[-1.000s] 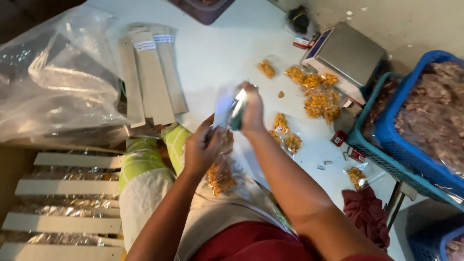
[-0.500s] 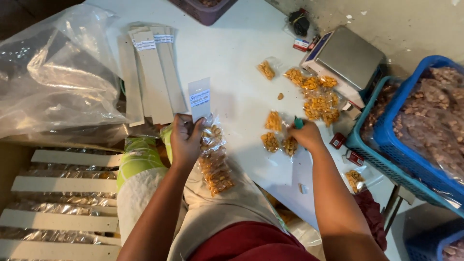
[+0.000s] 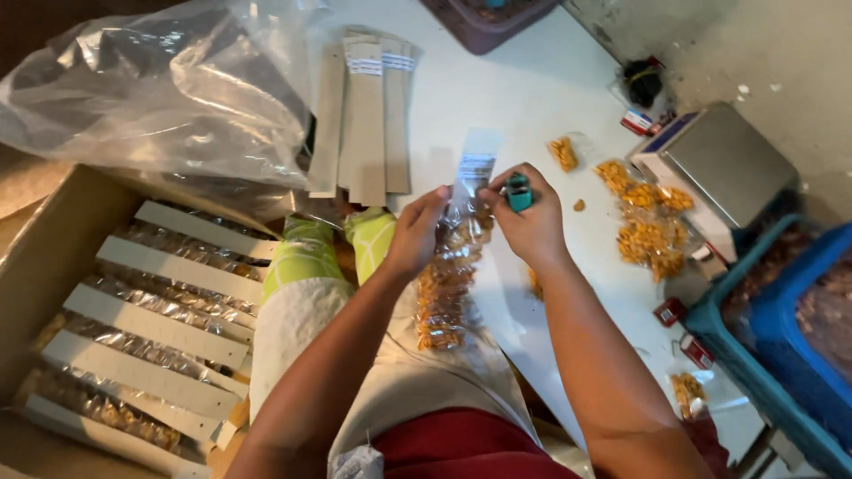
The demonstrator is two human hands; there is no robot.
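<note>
Both hands are now meeting at the long clear plastic packet of orange snacks (image 3: 448, 275) again: the right hand (image 3: 530, 220), back from the table, is gripping a small teal stapler (image 3: 518, 192) beside the packet's top, while the left hand (image 3: 415, 232) is pinching the packet's upper edge for closing.

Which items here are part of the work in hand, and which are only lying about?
In hand:
left hand and right hand on the long clear plastic bag of orange snacks
small teal stapler in the right hand

Lying about:
grey card strips
steel-topped weighing scale
blue plastic crate
cardboard box of filled packs
</note>
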